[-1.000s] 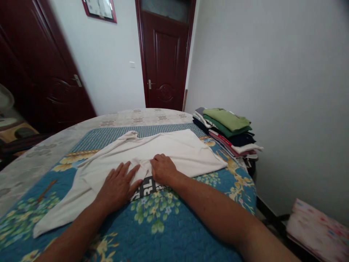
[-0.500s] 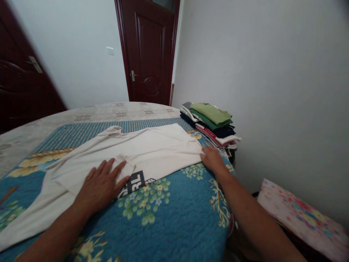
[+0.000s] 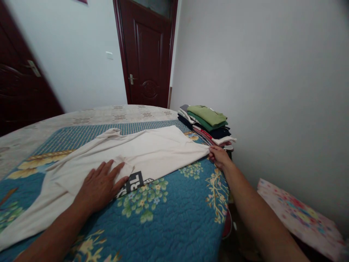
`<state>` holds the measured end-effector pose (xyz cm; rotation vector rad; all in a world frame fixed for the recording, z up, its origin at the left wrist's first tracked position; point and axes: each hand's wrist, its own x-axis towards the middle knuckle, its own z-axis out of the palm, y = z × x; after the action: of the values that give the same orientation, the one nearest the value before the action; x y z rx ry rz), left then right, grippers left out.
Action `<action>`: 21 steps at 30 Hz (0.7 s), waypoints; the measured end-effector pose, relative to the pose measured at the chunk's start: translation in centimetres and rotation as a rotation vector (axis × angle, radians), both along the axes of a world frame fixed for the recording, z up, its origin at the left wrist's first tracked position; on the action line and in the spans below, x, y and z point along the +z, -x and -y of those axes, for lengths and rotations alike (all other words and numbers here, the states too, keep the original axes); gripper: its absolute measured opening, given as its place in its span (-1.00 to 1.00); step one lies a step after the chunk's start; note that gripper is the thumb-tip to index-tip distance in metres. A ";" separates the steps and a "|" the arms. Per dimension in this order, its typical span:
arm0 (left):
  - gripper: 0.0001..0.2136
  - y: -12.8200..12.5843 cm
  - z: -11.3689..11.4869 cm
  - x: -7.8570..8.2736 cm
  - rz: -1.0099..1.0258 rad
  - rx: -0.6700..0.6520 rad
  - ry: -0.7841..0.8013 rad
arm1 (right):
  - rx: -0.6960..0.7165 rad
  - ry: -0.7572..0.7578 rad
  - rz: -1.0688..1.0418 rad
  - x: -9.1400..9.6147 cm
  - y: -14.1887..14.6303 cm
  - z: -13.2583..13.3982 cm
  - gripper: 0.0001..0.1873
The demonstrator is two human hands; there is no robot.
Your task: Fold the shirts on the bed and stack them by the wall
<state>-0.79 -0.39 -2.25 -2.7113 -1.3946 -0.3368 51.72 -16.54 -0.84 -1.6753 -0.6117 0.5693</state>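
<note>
A white long-sleeved shirt (image 3: 160, 145) lies doubled over on a blue floral quilted mat (image 3: 174, 211), with part of a black-and-white print showing along its near edge. My left hand (image 3: 102, 183) rests flat on the shirt beside that print, its fingers spread. At the right end, my right hand (image 3: 218, 155) pinches the corner of the shirt and stretches it out to a point. One sleeve trails toward the lower left, partly hidden behind my left forearm.
Folded clothes (image 3: 207, 122) are stacked at the table's right edge, green ones on top. A pale patterned cloth (image 3: 117, 112) covers the far table. Lower right, beyond the edge, sits a pink floral box-like thing (image 3: 297, 214). A dark red door (image 3: 148, 54) stands behind.
My right hand has moved a little to the right, drawing the shirt's corner out into a longer point. My left hand stays pressed in place. The camera view has shifted slightly.
</note>
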 end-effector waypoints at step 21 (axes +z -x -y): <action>-0.35 0.6 -0.2 -0.2 0.013 -0.007 -0.021 | 0.021 0.843 1.113 3.3 6.0 -3.9 -0.60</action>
<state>-1.39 -0.18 -2.46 -2.7028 -1.3774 -0.3683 45.74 -12.65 2.45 -2.7778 -1.2807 -0.2260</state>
